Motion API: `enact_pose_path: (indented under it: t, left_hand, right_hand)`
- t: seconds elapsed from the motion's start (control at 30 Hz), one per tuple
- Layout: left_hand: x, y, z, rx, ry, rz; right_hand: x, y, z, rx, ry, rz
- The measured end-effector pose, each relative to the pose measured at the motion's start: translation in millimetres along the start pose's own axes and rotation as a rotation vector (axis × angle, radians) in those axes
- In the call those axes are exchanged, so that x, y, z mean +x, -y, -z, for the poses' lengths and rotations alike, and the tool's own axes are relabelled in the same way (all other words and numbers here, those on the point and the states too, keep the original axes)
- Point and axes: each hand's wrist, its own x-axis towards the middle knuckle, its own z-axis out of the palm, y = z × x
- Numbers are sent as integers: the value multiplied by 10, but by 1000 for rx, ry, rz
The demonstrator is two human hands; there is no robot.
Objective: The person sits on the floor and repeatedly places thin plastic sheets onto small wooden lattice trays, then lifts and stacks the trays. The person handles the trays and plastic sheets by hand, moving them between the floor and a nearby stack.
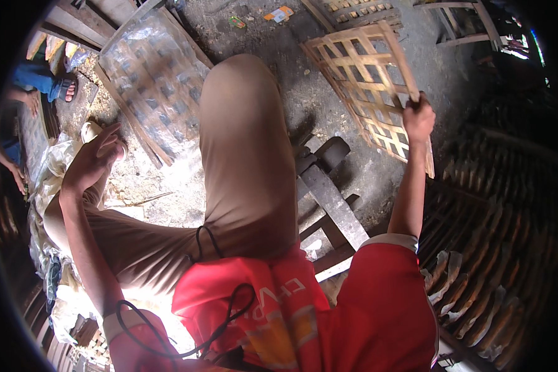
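My right hand grips the right-hand edge of a wooden lattice rack, which stands tilted over the floor at the right. Its crossed slats leave square gaps, and nothing lies on them. At the left, my left hand hangs above my bent knee with its fingers stretched out, holding nothing. Beyond that hand, a second lattice rack leans at a slant, covered in clear plastic sheeting.
Another person's foot in a sandal and hands are at the far left. Crumpled plastic sheeting lies beside my left leg. A low wooden stand is near my right side. Stacked racks bearing long brown pieces fill the lower right.
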Motion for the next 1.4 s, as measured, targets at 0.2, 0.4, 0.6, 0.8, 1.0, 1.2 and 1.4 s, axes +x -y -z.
enact_pose_path:
  t: [0.2,0.4,0.6,0.8,1.0,1.2,1.4]
  left_hand:
    - [-11,51,14,1,26,24]
    - [37,24,20,43,36,-15]
    - [101,29,-21,18,51,-9]
    - [102,203,-2,27,58,1]
    - [141,131,-6,37,63,12]
    - [148,47,-8,41,64,-60]
    - [83,131,4,26,50,13]
  right_hand:
    - [50,-57,-230,-49,90,133]
    - [-29,-81,-313,-77,118,115]
    - [-193,-317,-1209,-168,340,116]
    - [-46,-308,-1083,-128,339,118]
    - [84,-164,-566,-124,361,204]
    - [-50,-236,-994,-214,636,181]
    - [-21,-187,-974,-185,517,169]
